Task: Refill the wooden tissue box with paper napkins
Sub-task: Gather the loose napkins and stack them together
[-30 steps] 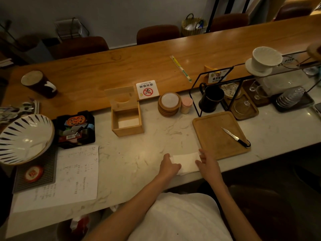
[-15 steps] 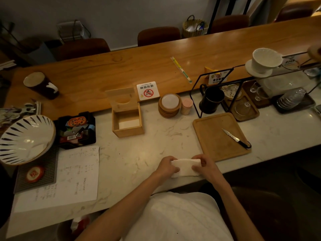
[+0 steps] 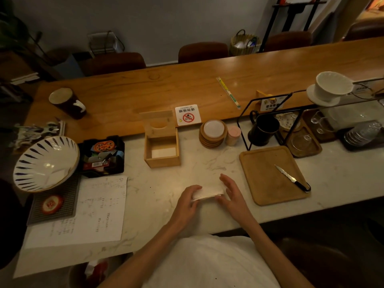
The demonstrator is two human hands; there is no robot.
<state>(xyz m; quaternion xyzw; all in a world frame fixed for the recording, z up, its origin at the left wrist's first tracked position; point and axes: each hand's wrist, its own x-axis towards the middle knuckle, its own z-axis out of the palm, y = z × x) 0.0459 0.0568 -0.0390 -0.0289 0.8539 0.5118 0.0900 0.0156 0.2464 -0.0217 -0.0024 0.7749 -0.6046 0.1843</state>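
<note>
- Centrally, a stack of napkins [image 3: 207, 192] is held on the marble counter [image 3: 207, 163], close to its near edge.
- Its left end is gripped by the curled left hand [image 3: 186, 204]; its right end is touched by the right hand [image 3: 234, 196], fingers straight and spread.
- The box [image 3: 162, 161] is seen farther back, lid [image 3: 159, 123] raised.

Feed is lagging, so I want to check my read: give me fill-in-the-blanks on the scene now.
The left hand grips the ___.
The lid of the box stands ___.
The knife lies on the wooden ___.
Missing: napkins; open; tray.
</note>
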